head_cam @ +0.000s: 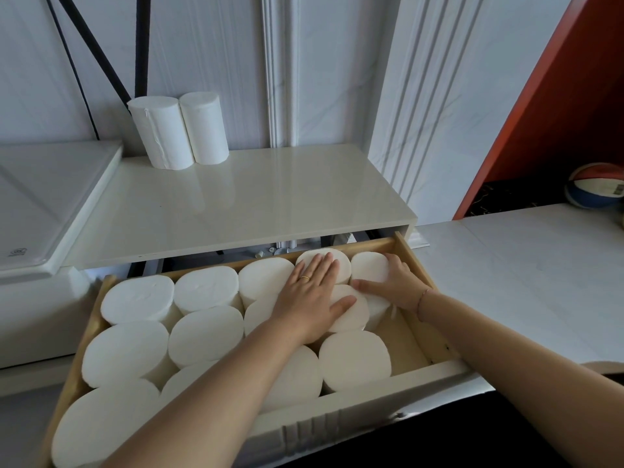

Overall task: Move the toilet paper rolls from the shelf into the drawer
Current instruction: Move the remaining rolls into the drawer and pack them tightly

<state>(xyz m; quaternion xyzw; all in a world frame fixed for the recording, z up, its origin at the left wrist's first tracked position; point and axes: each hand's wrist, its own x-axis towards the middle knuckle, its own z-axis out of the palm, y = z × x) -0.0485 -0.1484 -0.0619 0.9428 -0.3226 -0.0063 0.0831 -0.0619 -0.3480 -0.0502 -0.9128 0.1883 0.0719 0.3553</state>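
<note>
Two white toilet paper rolls [179, 130] stand upright side by side at the back left of the glossy cream shelf [270, 204]. Below it, the pulled-out wooden drawer [418, 265] holds several white rolls [202, 332] standing on end, packed from the left. My left hand [312, 295] lies flat, fingers spread, on the tops of rolls at the drawer's back right. My right hand [395, 285] cups the side of the rightmost back roll [369, 266], thumb lying across a roll in front. A bare strip of drawer floor shows at the right.
A white lidded appliance [44, 204] sits to the left of the shelf. A white counter [540, 265] extends to the right, with a red-white-blue ball [596, 185] in a dark niche beside an orange panel. Black cables run up the wall behind the rolls.
</note>
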